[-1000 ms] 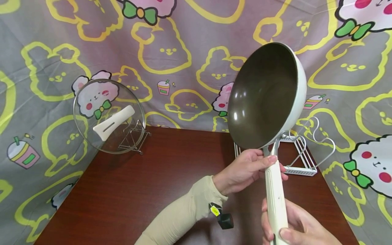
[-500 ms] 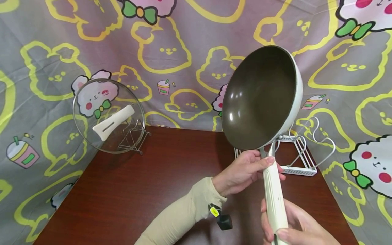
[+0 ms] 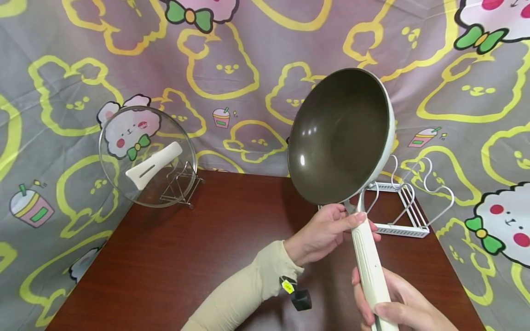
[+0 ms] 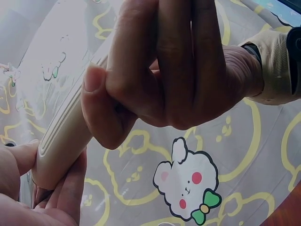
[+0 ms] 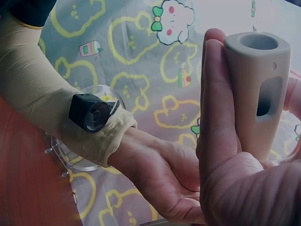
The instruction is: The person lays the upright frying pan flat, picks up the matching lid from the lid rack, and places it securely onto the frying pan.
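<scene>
- Location: the pan (image 3: 341,135) is held in the air over the right half of the counter (image 3: 215,243), not touching it; the bowl is at the far end and the handle (image 3: 368,266) runs toward the near side.
- Attitude: bowl raised and tilted, dark interior facing left and near.
- Left hand (image 3: 320,232): fingers closed on the far end of the handle, just beside the metal neck (image 3: 361,201); thumb on top, other fingertips showing at the handle's right side.
- Right hand (image 3: 407,301): fingers curled round the near end, thumb over the top.
- Weight: judged fairly heavy, most of it in the bowl, so the far end would tend to dip or roll under a single rear hold.
- Stiffness: judged rigid throughout; no flex expected.
- Surface: the handle looks smooth, with shallow grooves along its top; some slip or twist is possible in a loose grip. Its near end is hollow and slotted.
- Fragility: breakage unlikely; the interior coating could scratch against wire.
- Recommended hold: the handle, one hand beside the neck for load, one at the rear for steering.
- Surroundings: white rack (image 3: 401,230) at right, partly hidden behind the pan; glass lid (image 3: 154,165) upright in a wire stand (image 3: 175,199) at left, well apart.
</scene>
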A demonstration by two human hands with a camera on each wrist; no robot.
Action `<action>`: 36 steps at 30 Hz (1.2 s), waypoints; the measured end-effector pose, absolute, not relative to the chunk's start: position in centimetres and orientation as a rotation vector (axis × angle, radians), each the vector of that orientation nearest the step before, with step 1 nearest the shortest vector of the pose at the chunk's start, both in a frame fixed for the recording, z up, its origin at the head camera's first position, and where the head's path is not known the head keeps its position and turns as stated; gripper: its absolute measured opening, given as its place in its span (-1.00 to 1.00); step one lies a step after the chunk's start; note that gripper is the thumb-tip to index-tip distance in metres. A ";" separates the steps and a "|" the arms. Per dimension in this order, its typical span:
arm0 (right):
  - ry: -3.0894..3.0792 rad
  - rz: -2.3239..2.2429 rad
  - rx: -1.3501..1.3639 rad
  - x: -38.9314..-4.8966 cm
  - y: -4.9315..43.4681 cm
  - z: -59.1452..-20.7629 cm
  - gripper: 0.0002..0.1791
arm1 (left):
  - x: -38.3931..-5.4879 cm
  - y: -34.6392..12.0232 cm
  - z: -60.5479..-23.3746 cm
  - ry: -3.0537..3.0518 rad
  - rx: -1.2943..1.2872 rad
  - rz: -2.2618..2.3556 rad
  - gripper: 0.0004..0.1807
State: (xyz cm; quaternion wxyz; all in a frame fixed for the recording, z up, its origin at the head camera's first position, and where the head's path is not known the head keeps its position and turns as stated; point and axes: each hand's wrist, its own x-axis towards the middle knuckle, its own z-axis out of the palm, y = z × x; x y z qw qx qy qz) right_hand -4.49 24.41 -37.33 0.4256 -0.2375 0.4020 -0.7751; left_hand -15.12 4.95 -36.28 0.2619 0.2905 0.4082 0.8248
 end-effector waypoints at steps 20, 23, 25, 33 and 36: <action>1.037 -1.931 -0.603 -5.0 24.8 -37.6 -0.41 | -15.1 5.0 -37.2 1.050 0.744 2.309 -0.59; 1.066 -1.921 -0.657 -5.3 24.7 -37.7 -0.39 | -15.1 4.9 -37.3 1.037 0.738 2.320 -0.70; 1.058 -1.921 -0.673 -5.3 24.7 -37.6 -0.38 | -15.1 4.8 -37.4 1.028 0.732 2.326 -0.79; 1.031 -1.926 -0.696 -5.5 24.5 -37.6 -0.36 | -15.3 4.6 -37.8 1.022 0.706 2.329 -0.89; 1.026 -1.925 -0.679 -5.5 24.5 -37.6 -0.36 | -15.2 4.6 -37.9 1.015 0.703 2.337 -0.89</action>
